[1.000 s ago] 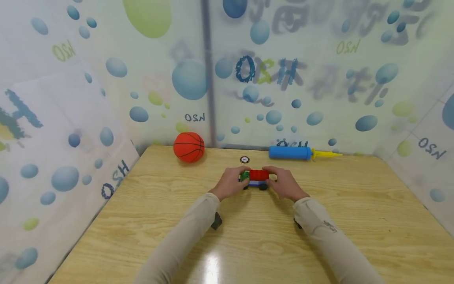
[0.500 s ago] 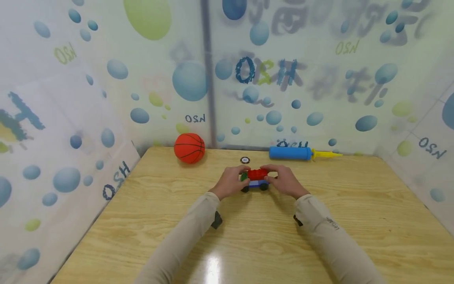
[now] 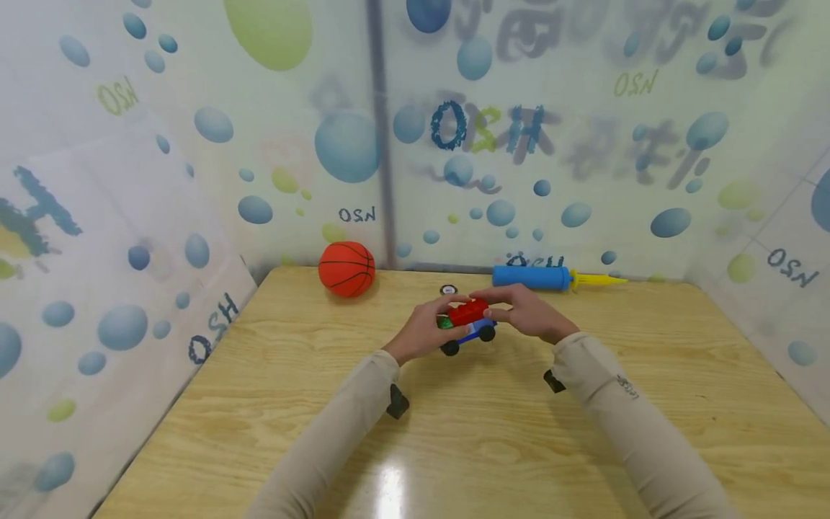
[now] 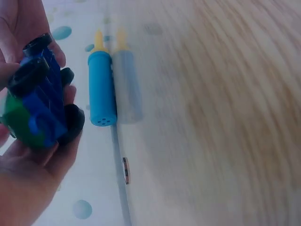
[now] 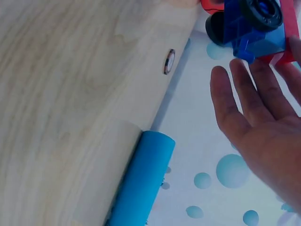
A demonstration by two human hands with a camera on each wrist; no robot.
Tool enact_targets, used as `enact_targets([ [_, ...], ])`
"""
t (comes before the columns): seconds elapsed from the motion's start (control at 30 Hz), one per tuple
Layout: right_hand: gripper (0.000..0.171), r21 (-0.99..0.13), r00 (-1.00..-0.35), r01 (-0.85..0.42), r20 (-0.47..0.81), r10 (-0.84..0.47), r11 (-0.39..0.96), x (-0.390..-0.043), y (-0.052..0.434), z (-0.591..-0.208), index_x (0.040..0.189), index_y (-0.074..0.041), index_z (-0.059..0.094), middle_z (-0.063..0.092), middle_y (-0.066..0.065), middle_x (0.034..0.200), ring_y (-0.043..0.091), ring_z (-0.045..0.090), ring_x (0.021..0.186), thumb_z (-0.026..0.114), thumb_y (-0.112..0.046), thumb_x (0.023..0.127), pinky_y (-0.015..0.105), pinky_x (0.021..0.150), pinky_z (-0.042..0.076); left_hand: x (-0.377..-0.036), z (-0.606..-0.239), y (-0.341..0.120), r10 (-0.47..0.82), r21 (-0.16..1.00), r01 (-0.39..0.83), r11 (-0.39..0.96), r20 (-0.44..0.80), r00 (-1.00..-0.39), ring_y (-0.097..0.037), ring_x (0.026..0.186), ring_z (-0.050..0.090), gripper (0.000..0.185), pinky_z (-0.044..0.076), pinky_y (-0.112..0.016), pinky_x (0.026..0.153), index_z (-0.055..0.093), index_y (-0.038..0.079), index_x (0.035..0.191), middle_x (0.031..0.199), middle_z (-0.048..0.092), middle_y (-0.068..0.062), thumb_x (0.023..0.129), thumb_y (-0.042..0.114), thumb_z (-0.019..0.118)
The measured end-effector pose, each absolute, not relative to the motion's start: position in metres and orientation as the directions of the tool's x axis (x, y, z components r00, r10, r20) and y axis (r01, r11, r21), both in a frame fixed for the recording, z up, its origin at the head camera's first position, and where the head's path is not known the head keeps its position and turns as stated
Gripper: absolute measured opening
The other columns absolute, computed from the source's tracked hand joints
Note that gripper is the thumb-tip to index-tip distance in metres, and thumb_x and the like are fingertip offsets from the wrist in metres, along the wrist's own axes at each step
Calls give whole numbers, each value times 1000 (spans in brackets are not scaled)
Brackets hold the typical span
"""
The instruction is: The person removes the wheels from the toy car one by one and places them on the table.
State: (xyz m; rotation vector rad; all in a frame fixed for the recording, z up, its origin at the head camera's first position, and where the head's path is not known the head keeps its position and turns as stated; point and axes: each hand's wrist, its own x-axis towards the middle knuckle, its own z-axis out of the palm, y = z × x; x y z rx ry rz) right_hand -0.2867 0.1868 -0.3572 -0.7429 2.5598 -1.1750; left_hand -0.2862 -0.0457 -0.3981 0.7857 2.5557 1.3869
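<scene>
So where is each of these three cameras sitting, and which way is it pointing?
Head: worn on the head, looking forward and down at the table; both sleeves, left hand and right hand hold a toy car.
Left wrist: looks past the left hand's fingers at the car's underside.
Right wrist: looks along the right hand's fingers at the car.
Shared: both wrist views show the blue pump.

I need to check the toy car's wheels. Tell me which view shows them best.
The left wrist view: the toy car is turned underside-up in the left hand, with its black wheels plain. The right wrist view shows only one wheel and a blue corner by the right hand. The head view shows it small, tilted between both hands.
</scene>
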Motion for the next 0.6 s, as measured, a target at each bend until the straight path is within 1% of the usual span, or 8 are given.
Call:
enact_targets([
  [0.1,45,-757,-840,-358,5,-543,547,-288,188,-354,146,-7,51,58,19,144,41,54,132,55,-14,103,58,106,48,-283,-395,-45,511,837,364,408,122,-851,-30,120,62,55,57,-42,96,50,24,145,129,65,-10,94,29,70],
  [0.2,46,-759,-842,-348,-4,-540,550,-288,188,-352,148,-8,49,59,20,143,42,54,131,56,-13,102,58,106,48,-281,-393,-45,524,861,344,375,110,-845,-30,121,62,58,56,-43,97,47,28,147,128,65,-10,94,27,70],
  [0.37,48,-779,-843,-333,-7,-537,532,-288,187,-350,148,-7,47,59,21,142,42,54,133,57,-15,102,63,109,43,-281,-394,-44,551,885,315,344,82,-830,-28,122,61,59,53,-45,102,42,35,150,137,62,-8,97,29,67],
  [0.47,49,-790,-843,-328,-2,-538,517,-290,188,-350,149,-8,46,59,21,141,41,54,133,57,-18,102,65,110,41,-281,-395,-44,572,888,312,338,69,-817,-27,123,61,59,53,-45,102,39,37,152,142,58,-6,99,28,64],
  [0.6,50,-819,-845,-303,-6,-535,487,-292,188,-350,149,-9,46,57,21,143,41,53,134,58,-23,102,64,111,40,-281,-395,-43,602,903,305,301,68,-796,-29,124,60,59,53,-46,101,35,39,154,147,51,-5,102,27,59],
])
